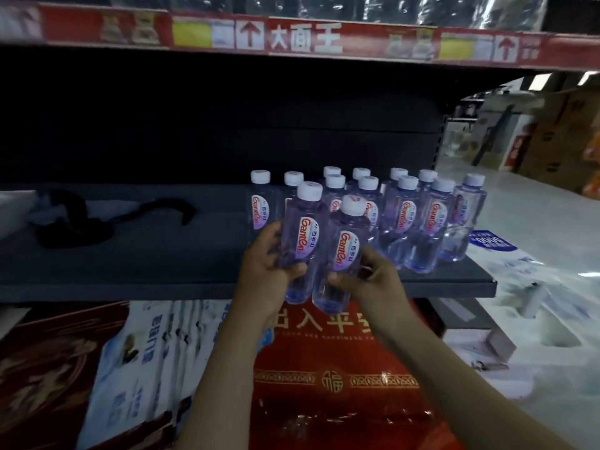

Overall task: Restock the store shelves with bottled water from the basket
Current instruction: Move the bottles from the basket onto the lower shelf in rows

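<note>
My left hand [264,266] grips a clear water bottle [300,237] with a white cap and a red-lettered label. Beside it, my right hand [370,279] grips a second such bottle [344,254]. Both bottles are upright, side by side, their bases just in front of the edge of the dark grey shelf [130,280]. Behind them, several matching bottles [418,219] stand in rows on the right part of that shelf. The basket is not in view.
A black strap or cord [81,219] lies on the left of the shelf. A red price strip [292,37] fronts the shelf above. Below hang red packaged mats [334,378] and white-blue packs [156,352]. Cardboard boxes [552,141] stand at right on the floor.
</note>
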